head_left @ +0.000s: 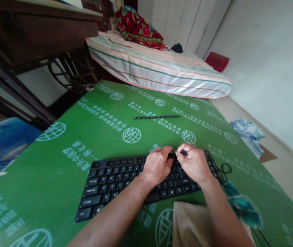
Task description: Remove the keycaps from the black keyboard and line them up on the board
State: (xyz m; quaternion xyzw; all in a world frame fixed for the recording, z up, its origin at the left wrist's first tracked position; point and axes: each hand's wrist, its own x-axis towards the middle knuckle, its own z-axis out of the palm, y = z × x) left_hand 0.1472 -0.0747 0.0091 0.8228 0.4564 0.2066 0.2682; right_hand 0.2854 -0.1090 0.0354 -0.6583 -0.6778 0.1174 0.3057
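Observation:
A black keyboard lies slantwise on the green table. Along its far row, several key places show bare sockets without caps. My left hand rests over the middle of the keyboard, its fingers bent at the far edge and its thumb on the upper keys. Close beside it, my right hand is closed in a pinch on a small black piece above the far row; the fingers partly hide what it is. Beyond the keyboard, a line of small black keycaps lies on the table.
The green table carries white printing. Near my right forearm lie a beige cloth, a teal checked cloth and a black cable. A bed stands beyond the table, a sewing-machine table to the left.

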